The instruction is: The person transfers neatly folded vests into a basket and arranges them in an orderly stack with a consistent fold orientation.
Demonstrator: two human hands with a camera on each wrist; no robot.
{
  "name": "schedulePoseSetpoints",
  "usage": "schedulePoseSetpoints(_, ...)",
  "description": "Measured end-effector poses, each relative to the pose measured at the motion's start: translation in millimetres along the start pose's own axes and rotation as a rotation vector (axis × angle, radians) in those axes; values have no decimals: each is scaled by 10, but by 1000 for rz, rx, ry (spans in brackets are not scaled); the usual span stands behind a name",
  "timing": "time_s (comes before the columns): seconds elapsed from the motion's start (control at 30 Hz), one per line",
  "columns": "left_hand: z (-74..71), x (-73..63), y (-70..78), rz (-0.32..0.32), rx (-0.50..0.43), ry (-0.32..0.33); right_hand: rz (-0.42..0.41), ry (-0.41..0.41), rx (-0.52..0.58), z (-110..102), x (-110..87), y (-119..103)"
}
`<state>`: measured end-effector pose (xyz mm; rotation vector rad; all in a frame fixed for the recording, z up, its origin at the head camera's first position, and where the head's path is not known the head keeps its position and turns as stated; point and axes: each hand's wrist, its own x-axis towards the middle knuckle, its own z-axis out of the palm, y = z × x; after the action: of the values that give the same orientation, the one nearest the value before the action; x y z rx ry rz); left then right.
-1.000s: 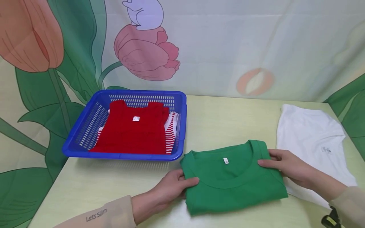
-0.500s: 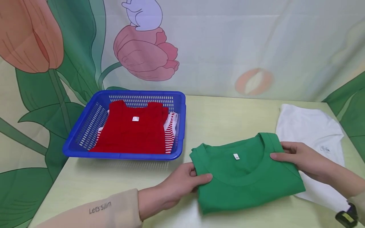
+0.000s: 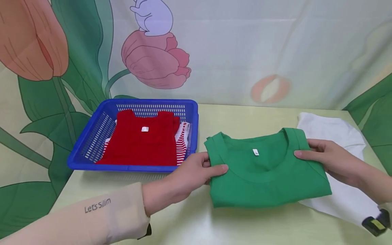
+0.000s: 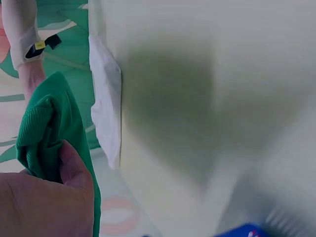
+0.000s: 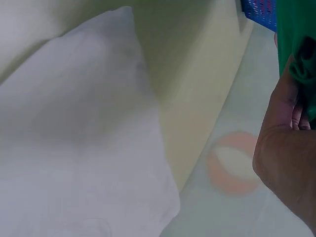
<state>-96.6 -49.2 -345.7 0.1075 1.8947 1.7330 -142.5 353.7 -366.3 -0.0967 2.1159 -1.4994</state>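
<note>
A folded green shirt (image 3: pixel 269 185) with a round neckline and a small white label hangs above the table between both hands. My left hand (image 3: pixel 194 173) pinches its left edge, thumb on top and fingers underneath. At the right edge, my right hand (image 3: pixel 337 161) grips it the same way. The left wrist view shows the left thumb pressed against the green cloth (image 4: pixel 59 118), and the wrist views both show table surface below the shirt. A white garment (image 3: pixel 346 200) lies on the table to the right, partly behind the shirt and the right hand.
A blue plastic basket (image 3: pixel 131 168) stands at the left, left of the shirt. Inside lie a folded red garment (image 3: pixel 144 146) and red-and-white striped cloth (image 3: pixel 181 146) under it. A printed curtain (image 3: pixel 229 51) hangs behind the pale table (image 3: pixel 232 119).
Both hands have lifted the green shirt off the table, first moving it right and then up and away from me. The basket and white garment stay where they were.
</note>
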Motion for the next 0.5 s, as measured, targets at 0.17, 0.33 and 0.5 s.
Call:
schedulePoseSetpoints(0.17,-144,6,128,3,7,4,-12,21,9,29,31,-122)
schedulePoseSetpoints(0.33,-305,5,222,-24,41,42,-26,33,42,126,72,-228)
schedulePoseSetpoints(0.5,-460,1,311,-54,66,82,-47,39,54,243,121,-330)
